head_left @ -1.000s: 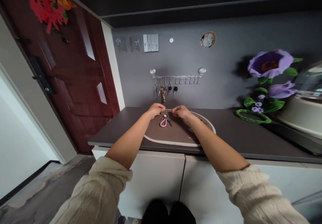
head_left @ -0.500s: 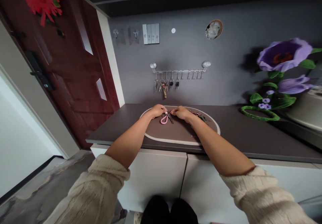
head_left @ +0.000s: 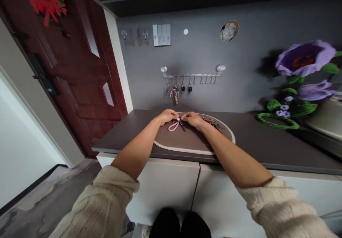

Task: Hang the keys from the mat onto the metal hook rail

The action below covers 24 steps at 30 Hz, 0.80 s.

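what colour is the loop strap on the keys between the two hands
Pink, best seen in the head view, where the loop strap lies on the mat.

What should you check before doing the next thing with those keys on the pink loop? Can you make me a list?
1. Both the left hand and right hand are at the dark keys on a pink looped strap: ok.
2. Grip closed on the ring: cannot tell, the fingers hide it.
3. Pink strap lies on the oval brown mat with a pale rim: ok.
4. The second key bunch by the right wrist lies apart from the strap: ok.
5. Bare hooks on the right part of the silver wall rack: ok.
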Motion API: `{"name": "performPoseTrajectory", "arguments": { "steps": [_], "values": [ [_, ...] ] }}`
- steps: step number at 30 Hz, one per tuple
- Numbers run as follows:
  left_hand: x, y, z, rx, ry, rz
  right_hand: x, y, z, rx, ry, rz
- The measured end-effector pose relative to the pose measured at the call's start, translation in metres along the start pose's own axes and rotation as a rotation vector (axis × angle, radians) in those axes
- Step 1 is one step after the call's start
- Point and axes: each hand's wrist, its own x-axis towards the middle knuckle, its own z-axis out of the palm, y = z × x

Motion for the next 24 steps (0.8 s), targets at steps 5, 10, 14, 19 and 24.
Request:
{"name": "performPoseTrajectory", "arguments": {
  "steps": [5,10,14,19,24],
  "values": [
    [0.0,0.001,-0.003,-0.053,0.022,0.016,0.004,0.003,0.001,0.08,0.022,-0.077],
    [-0.003,0.007,-0.002,-0.097,0.052,0.044,0.008,0.005,0.0,0.153,0.039,-0.179],
    [-0.006,0.012,-0.001,-0.149,0.059,0.071,0.01,0.003,-0.001,0.198,0.07,-0.262],
    [-0.006,0.014,0.001,-0.189,0.079,0.171,0.011,-0.001,-0.005,0.238,0.107,-0.362],
    [-0.006,0.019,0.002,-0.228,0.109,0.309,0.013,-0.006,-0.011,0.19,0.191,-0.481]
  ]
}}
